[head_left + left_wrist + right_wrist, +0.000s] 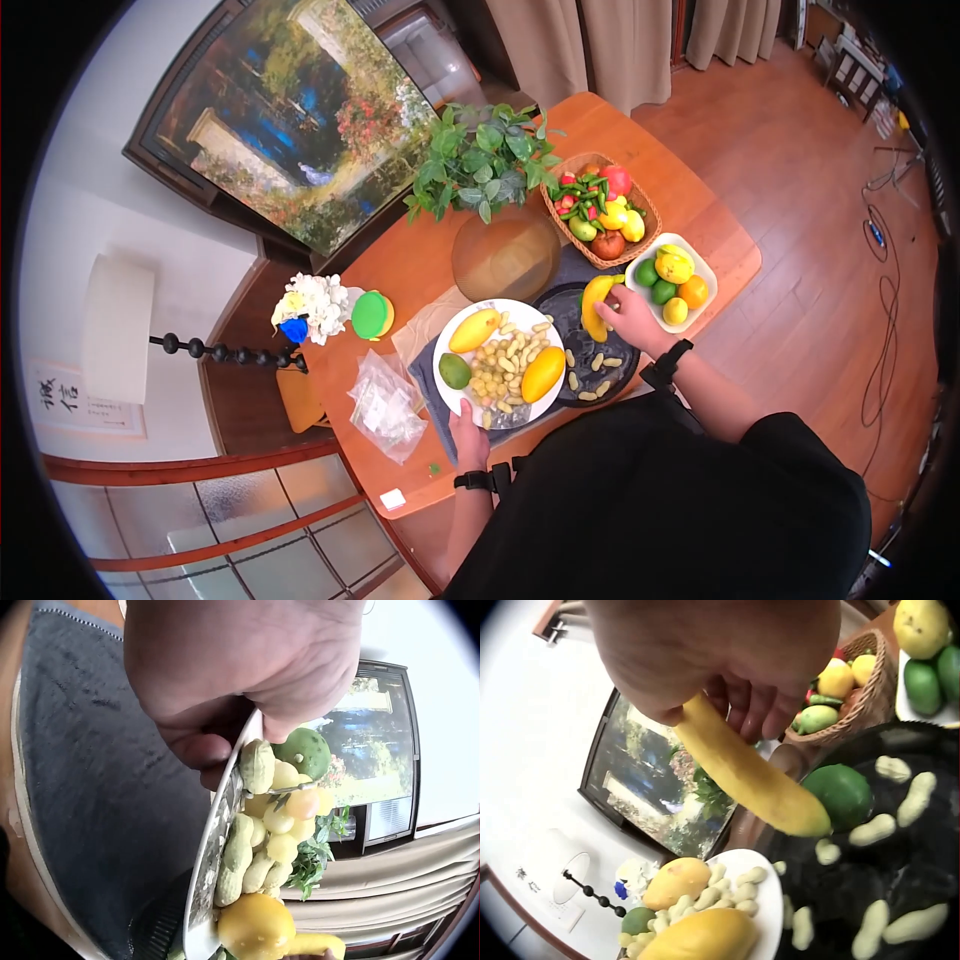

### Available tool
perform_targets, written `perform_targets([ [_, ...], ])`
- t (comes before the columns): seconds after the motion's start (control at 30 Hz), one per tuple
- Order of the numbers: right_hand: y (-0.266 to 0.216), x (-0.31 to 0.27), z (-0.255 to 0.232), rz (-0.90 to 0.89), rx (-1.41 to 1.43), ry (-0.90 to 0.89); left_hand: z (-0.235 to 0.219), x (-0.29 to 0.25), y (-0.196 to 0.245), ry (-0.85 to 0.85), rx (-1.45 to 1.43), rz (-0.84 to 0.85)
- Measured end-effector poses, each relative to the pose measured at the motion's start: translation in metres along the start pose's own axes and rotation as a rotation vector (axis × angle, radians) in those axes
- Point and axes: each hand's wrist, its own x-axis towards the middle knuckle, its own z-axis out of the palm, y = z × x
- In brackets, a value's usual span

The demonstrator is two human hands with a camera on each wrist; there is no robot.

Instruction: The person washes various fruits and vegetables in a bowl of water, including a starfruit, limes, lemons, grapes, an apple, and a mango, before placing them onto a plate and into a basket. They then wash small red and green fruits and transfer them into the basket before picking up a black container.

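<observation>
While I see the left hand [468, 440] pinch the plate [540, 406] at seven o'clock, the right hand [637, 320] pinches a banana [594, 308].

A plain black short-sleeved top [640, 500] is worn, and its cloth is seen as dark and of loose cut. The right sleeve [815, 465] is made wide, and below its edge the right forearm [728, 392] is left uncovered. A black band is fastened around each wrist: the right band [665, 368] and the left band [474, 481]. The left hand [467, 438] and the right hand [637, 318] are kept bare.
</observation>
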Motion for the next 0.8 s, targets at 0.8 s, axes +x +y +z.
perform_targets([
  [0.8,-0.048,-0.041,0.068,-0.693,-0.519,-0.414,0.017,0.002,0.007,-0.045,0.001,0.035],
])
